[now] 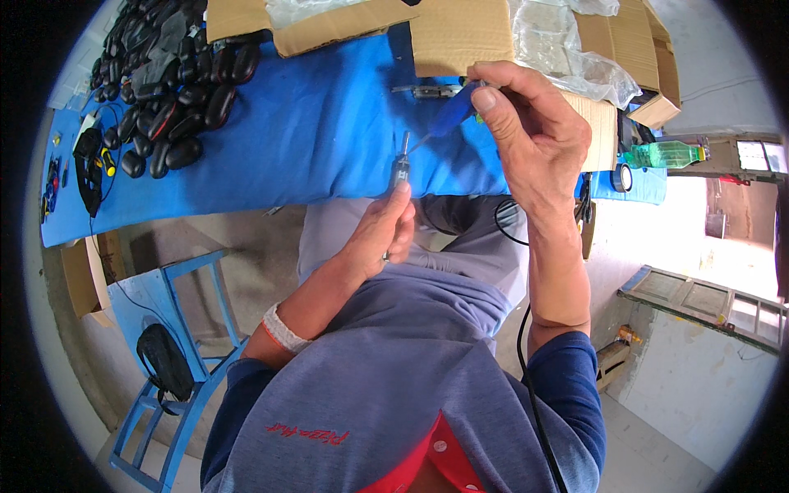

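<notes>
My left hand (382,228) is closed around a slim dark grey cylindrical piece (401,171) with a narrow metal tip pointing up, held just over the table's front edge. Between thumb and fingers, my right hand (538,135) grips the blue handle of a screwdriver (450,115). Its thin shaft slants down and left, with its end close to the metal tip; whether they touch I cannot tell. Behind the screwdriver, some small metallic parts (436,91) lie on the blue cloth (320,123), partly hidden by the handle and a box flap.
Black rounded objects (187,123), some red-edged, are heaped at the far left beside small tools (108,162). Cardboard boxes (460,37) with clear plastic (546,41) line the back. A green bottle (666,154) lies at the right. A blue chair (136,304) holds a black bag (164,361).
</notes>
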`<action>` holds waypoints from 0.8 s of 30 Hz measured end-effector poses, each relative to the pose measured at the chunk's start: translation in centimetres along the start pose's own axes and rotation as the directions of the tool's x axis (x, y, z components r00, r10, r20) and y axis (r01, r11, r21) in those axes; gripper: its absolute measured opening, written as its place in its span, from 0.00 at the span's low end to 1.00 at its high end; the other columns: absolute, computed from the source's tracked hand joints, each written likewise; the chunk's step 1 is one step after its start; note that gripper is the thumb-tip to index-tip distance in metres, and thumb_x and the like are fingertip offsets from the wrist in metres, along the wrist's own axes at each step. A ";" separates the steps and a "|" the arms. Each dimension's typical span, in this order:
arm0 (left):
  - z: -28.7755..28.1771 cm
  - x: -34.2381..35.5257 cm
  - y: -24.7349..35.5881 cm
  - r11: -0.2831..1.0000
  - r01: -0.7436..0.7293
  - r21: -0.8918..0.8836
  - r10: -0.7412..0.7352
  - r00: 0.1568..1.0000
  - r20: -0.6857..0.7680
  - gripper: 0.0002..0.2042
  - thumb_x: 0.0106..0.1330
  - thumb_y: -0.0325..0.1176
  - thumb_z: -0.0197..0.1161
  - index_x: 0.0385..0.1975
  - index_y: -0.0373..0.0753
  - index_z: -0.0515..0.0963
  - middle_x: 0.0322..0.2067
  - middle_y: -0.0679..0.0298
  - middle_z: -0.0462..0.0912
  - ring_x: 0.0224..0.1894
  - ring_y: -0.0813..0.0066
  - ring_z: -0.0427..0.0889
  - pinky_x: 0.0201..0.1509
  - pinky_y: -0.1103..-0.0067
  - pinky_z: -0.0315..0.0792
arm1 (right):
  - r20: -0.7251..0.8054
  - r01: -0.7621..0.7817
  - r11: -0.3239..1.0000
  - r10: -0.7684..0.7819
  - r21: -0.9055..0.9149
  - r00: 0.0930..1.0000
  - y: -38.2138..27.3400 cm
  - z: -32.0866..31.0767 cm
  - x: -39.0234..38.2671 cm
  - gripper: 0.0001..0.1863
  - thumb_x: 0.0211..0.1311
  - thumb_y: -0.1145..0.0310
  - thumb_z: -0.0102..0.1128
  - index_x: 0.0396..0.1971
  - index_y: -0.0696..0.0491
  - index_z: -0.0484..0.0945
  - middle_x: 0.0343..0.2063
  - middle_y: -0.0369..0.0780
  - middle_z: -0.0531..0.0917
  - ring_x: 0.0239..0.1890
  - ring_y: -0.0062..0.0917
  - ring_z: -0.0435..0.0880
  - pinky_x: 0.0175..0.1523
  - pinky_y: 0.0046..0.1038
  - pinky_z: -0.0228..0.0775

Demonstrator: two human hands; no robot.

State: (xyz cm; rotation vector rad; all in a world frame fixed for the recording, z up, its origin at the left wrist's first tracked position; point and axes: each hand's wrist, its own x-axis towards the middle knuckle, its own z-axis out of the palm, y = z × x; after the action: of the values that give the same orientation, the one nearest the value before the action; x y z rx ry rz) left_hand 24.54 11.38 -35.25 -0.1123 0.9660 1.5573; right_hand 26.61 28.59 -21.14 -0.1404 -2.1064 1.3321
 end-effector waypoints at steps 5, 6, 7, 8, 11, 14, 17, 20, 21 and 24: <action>0.0 0.1 0.1 1.000 -0.009 0.017 0.009 1.000 0.001 0.24 0.69 0.61 0.48 0.24 0.46 0.63 0.13 0.71 0.62 0.12 0.83 0.59 0.14 0.82 0.55 | 0.056 -0.020 0.988 0.012 0.152 0.998 -0.7 0.6 0.1 0.11 0.57 0.76 0.66 0.41 0.57 0.81 0.39 0.39 0.84 0.39 0.20 0.80 0.46 0.22 0.72; 0.0 0.0 0.1 1.000 -0.008 0.017 0.008 1.000 0.002 0.24 0.69 0.62 0.48 0.24 0.46 0.63 0.13 0.71 0.62 0.12 0.83 0.59 0.14 0.82 0.55 | 0.053 -0.005 0.992 -0.002 0.130 0.999 -0.7 0.6 0.0 0.12 0.57 0.76 0.66 0.41 0.57 0.81 0.39 0.39 0.84 0.39 0.21 0.80 0.46 0.23 0.72; 0.0 0.0 0.1 1.000 -0.009 0.021 0.009 1.000 0.004 0.24 0.69 0.62 0.48 0.24 0.46 0.63 0.13 0.71 0.62 0.12 0.83 0.59 0.14 0.82 0.55 | 0.051 0.010 0.994 -0.016 0.108 0.999 -0.6 0.6 -0.1 0.12 0.56 0.76 0.67 0.42 0.56 0.81 0.39 0.39 0.84 0.39 0.22 0.80 0.46 0.23 0.72; 0.0 0.0 0.1 1.000 -0.011 0.024 0.010 1.000 0.006 0.24 0.69 0.62 0.48 0.24 0.46 0.63 0.13 0.71 0.62 0.12 0.83 0.59 0.14 0.82 0.55 | 0.026 0.071 0.995 -0.073 0.064 0.997 -0.3 0.7 -0.2 0.12 0.56 0.76 0.67 0.41 0.56 0.81 0.39 0.39 0.84 0.38 0.22 0.80 0.45 0.23 0.72; -0.1 0.0 0.0 1.000 -0.014 0.027 0.014 1.000 0.009 0.24 0.69 0.62 0.48 0.23 0.46 0.63 0.13 0.71 0.62 0.12 0.83 0.59 0.14 0.82 0.55 | -0.031 0.203 0.976 -0.206 -0.074 0.978 0.4 0.7 -0.4 0.12 0.54 0.75 0.69 0.39 0.56 0.82 0.38 0.40 0.84 0.37 0.22 0.80 0.42 0.22 0.72; -0.1 0.0 -0.1 1.000 -0.013 0.020 0.013 1.000 0.005 0.24 0.69 0.61 0.47 0.23 0.46 0.63 0.13 0.71 0.62 0.12 0.83 0.59 0.14 0.82 0.55 | -0.076 0.190 0.968 -0.204 -0.166 0.976 0.4 0.6 -0.6 0.11 0.52 0.76 0.70 0.37 0.56 0.83 0.36 0.40 0.84 0.35 0.22 0.81 0.39 0.21 0.73; 0.1 0.0 0.0 1.000 -0.012 0.013 0.012 1.000 0.000 0.24 0.70 0.61 0.47 0.23 0.46 0.63 0.13 0.71 0.63 0.12 0.83 0.59 0.14 0.82 0.55 | -0.069 0.120 0.983 -0.131 -0.137 0.989 0.0 0.6 -0.5 0.10 0.52 0.76 0.70 0.37 0.56 0.83 0.35 0.40 0.85 0.34 0.22 0.82 0.40 0.21 0.73; 0.1 0.0 -0.1 1.000 -0.009 0.015 0.009 1.000 -0.009 0.24 0.70 0.61 0.47 0.23 0.46 0.63 0.13 0.71 0.63 0.12 0.83 0.59 0.14 0.82 0.55 | 0.017 0.092 0.994 -0.092 -0.056 0.996 -0.1 0.0 -0.1 0.09 0.55 0.75 0.67 0.38 0.57 0.83 0.34 0.40 0.85 0.35 0.23 0.83 0.42 0.22 0.74; 0.1 0.0 0.0 1.000 -0.010 0.017 0.011 1.000 -0.014 0.24 0.70 0.61 0.47 0.23 0.46 0.63 0.13 0.71 0.62 0.12 0.83 0.59 0.14 0.82 0.55 | 0.041 0.071 0.997 -0.070 -0.026 0.997 0.0 -0.1 0.0 0.09 0.56 0.75 0.66 0.38 0.57 0.83 0.34 0.40 0.85 0.36 0.23 0.83 0.43 0.22 0.74; 0.2 0.1 0.0 1.000 -0.014 0.015 0.014 1.000 -0.001 0.23 0.70 0.60 0.47 0.24 0.46 0.63 0.13 0.71 0.62 0.12 0.83 0.59 0.14 0.82 0.55 | 0.066 0.060 0.998 -0.061 0.016 0.996 -0.1 -0.1 0.3 0.09 0.59 0.73 0.64 0.39 0.57 0.83 0.34 0.40 0.85 0.37 0.25 0.83 0.44 0.23 0.73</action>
State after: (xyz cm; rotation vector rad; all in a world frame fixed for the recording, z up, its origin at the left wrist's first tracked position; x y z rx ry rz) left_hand 24.57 11.55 -35.15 -0.0958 0.9814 1.5626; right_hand 26.42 28.74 -20.88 -0.0264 -2.1392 1.3322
